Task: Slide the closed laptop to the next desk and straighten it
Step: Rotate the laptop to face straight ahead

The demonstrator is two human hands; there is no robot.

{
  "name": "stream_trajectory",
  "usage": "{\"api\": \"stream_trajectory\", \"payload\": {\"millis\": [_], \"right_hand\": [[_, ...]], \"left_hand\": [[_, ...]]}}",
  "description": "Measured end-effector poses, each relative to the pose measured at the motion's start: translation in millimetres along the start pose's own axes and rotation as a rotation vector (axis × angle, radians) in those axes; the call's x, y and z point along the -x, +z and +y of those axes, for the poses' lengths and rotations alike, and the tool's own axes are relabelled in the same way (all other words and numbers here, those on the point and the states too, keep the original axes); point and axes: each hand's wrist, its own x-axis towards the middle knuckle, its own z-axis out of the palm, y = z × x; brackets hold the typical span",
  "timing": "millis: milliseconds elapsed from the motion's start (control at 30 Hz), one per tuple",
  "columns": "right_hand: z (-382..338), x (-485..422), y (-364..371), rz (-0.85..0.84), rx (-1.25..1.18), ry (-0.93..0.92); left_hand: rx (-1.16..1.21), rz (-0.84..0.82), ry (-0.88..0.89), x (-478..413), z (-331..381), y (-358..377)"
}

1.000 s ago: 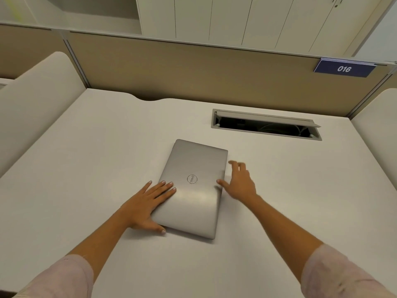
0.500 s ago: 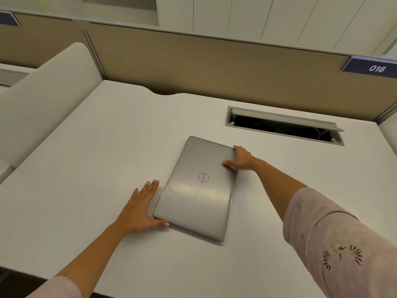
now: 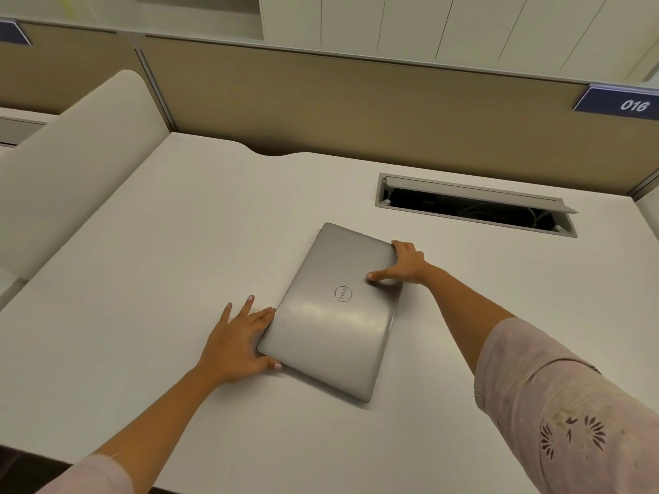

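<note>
- Since half a second back the right hand (image 3: 404, 266) has settled deeper onto the laptop (image 3: 333, 311), thumb now stretched across the lid, while the left hand (image 3: 239, 338) has closed in on the near-left corner
- Right hand grips the laptop's far right corner, fingers curled over the far edge and thumb flat on top, likely so it can push and turn at once
- Left hand lies open and flat on the bench (image 3: 142, 279), fingers spread, thumb and fingers bracketing the corner; probably a pivot and a stop
- Laptop, closed, sits mid-bench, skewed against the bench's edges, just nearer than the cable slot (image 3: 474, 208) by the far edge
- Judged from this, both sliding and straightening remain to do
</note>
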Motion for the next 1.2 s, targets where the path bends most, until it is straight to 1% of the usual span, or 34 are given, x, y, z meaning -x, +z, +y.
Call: {"api": "stream_trajectory", "payload": {"millis": [67, 167, 267, 367, 433, 567, 700, 800, 900, 967, 1033, 1133, 1200], "right_hand": [[13, 5, -3, 0.027, -0.031, 0.040], [35, 17, -5, 0.081, -0.057, 0.088], [58, 32, -4, 0.152, -0.099, 0.150], [77, 48, -1, 0.184, -0.152, 0.225], [87, 60, 3, 0.203, -0.193, 0.275], [101, 82, 13, 0.271, -0.266, 0.351], [112, 100, 25, 0.352, -0.314, 0.384], [121, 109, 29, 0.373, -0.314, 0.348], [129, 114, 28, 0.390, -0.286, 0.212], [132, 117, 24, 0.341, -0.233, 0.059], [133, 118, 20, 0.238, -0.165, -0.048], [133, 113, 14, 0.165, -0.015, -0.094], [133, 110, 10, 0.117, 0.020, -0.100]], "left_hand": [[-0.057, -0.016, 0.016, -11, 0, -8], [-0.072, -0.024, 0.024, -30, -1, -19], [-0.063, -0.013, 0.025, -52, 1, -27], [-0.027, -0.008, -0.001, -73, 8, -34], [-0.013, -0.017, -0.017, -87, 16, -38], [-0.057, -0.014, -0.016, -106, 28, -42], [-0.077, -0.007, -0.032, -117, 42, -43], [-0.161, -0.064, -0.067, -118, 57, -44], [-0.230, -0.046, -0.046, -106, 77, -35], [-0.191, 0.012, 0.025, -91, 93, -22], [-0.162, 0.023, 0.094, -75, 110, -7], [-0.051, -0.011, 0.094, -56, 131, 18], [0.030, -0.042, 0.082, -45, 139, 29]]}}
